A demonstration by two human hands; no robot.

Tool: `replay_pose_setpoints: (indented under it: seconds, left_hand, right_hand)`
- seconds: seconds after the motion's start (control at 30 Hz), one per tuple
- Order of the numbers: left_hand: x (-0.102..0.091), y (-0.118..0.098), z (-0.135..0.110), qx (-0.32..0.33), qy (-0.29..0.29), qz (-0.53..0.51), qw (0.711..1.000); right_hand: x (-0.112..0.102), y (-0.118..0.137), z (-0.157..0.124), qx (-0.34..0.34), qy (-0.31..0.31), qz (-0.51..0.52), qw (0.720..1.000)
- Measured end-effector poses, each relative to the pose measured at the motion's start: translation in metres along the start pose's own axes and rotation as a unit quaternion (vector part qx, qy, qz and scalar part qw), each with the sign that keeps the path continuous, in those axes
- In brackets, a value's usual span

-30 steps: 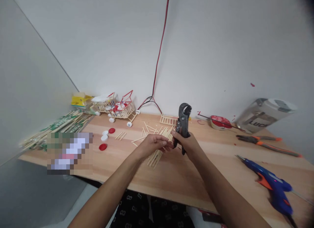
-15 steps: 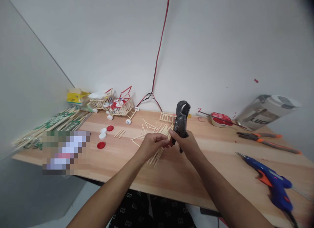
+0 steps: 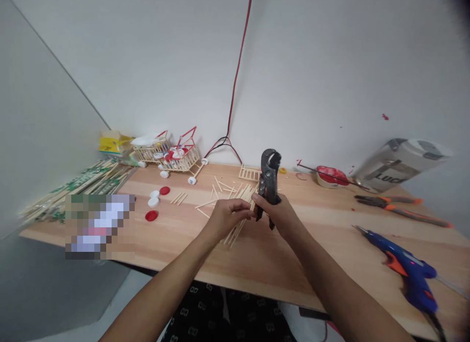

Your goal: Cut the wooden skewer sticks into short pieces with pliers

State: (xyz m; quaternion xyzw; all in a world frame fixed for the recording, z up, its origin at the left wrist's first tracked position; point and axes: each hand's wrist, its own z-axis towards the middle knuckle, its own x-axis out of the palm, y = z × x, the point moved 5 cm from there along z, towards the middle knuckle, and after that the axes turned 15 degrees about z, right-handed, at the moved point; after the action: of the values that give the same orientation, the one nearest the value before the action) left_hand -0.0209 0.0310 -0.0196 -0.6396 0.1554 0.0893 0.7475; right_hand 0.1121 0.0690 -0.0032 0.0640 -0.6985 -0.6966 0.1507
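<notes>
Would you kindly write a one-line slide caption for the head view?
Right hand holds black pliers upright beside the left hand, which touches a pile of thin wooden sticks on the table.

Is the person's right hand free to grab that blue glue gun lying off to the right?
Probably not as it stands. The right hand is wrapped around the black cutter, so it is full. The bare table between it and the glue gun looks unobstructed, though.
</notes>
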Motion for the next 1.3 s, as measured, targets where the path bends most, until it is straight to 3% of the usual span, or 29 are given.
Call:
replay_pose_setpoints:
  seconds: [0.33,0.63,0.87,1.3]
  left_hand:
    - [-0.003,-0.005,-0.005,0.010,-0.042,0.096,0.994]
    - [0.005,0.009,0.000,-0.024,0.083,-0.066,0.994]
    - [0.005,0.020,0.004,-0.100,0.008,-0.175,0.979]
    - [0.006,0.015,0.004,-0.103,-0.044,-0.156,0.981]
  right_hand:
    - [0.003,0.004,-0.004,0.007,0.012,-0.025,1.000]
    - [-0.002,0.002,0.000,-0.010,0.004,-0.048,0.999]
    - [-0.007,-0.009,0.007,-0.040,-0.019,-0.089,0.995]
    - [-0.002,-0.013,0.006,-0.096,-0.052,-0.157,0.981]
